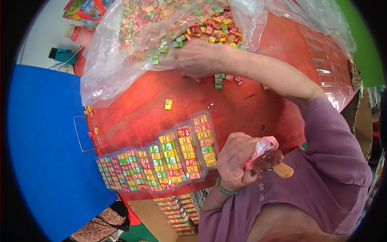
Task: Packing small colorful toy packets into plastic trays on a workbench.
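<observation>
To the right of the row of clear trays [213,133], close beside its right-most tray, the left grip [236,159] is clenched around a crumpled pink-and-white wrapper [267,142] with a brown bar [264,162] coming out of it. The bar sits at the thumb side of that grip, on the side away from the trays. Its wooden stick [284,170] points rightward from the trays and a little toward the wearer's body; the bar looks foreshortened, so its full length is hard to judge.

Beyond the trays, the right grip [199,59] is at the edge of a clear plastic bag [105,76], fingers bent and directed leftward. Its fingertips are hidden, so I cannot tell whether it has hold of anything. A heap of small coloured packets [221,30] lies past it, farther from the trays. Just on the tray side of this grip lies a green packet [218,83], its long axis running toward the trays. A lone yellow packet [168,104] rests on the red worktop [131,109] between trays and bag, well apart from both grips; its long axis also runs roughly toward the trays, slightly tilted.
</observation>
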`<act>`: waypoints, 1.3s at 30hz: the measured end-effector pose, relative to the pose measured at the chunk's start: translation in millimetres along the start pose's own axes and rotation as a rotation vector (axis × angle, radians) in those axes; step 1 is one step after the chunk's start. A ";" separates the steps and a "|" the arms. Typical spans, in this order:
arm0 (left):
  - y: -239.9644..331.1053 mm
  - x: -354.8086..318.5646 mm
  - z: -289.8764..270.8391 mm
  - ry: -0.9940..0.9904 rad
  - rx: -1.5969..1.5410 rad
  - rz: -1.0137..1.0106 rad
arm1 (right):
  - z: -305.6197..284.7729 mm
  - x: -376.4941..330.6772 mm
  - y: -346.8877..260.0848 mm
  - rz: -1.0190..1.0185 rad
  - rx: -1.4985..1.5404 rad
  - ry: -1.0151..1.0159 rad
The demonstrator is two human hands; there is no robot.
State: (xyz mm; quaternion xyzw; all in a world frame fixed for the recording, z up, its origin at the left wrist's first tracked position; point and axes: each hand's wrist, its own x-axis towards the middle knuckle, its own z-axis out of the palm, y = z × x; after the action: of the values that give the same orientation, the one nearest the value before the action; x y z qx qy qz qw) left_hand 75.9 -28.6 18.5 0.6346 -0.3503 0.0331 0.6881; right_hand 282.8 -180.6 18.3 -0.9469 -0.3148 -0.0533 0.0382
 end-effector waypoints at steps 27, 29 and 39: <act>-9.8 -5.1 21.9 0.136 0.023 0.143 | -8.3 -122.9 -13.6 -0.028 0.073 0.222; -10.5 -8.7 22.9 0.152 0.016 0.137 | -29.2 -155.2 -11.9 0.012 0.145 0.370; -14.5 -10.1 20.6 0.039 0.111 0.036 | -36.0 -376.1 137.2 0.845 0.068 0.363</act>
State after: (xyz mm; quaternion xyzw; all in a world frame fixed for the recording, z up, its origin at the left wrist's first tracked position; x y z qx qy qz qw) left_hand 66.3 -45.8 -0.2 0.6647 -0.3456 0.0772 0.6578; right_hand 63.0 -516.7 1.6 -0.9658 0.1092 -0.1876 0.1420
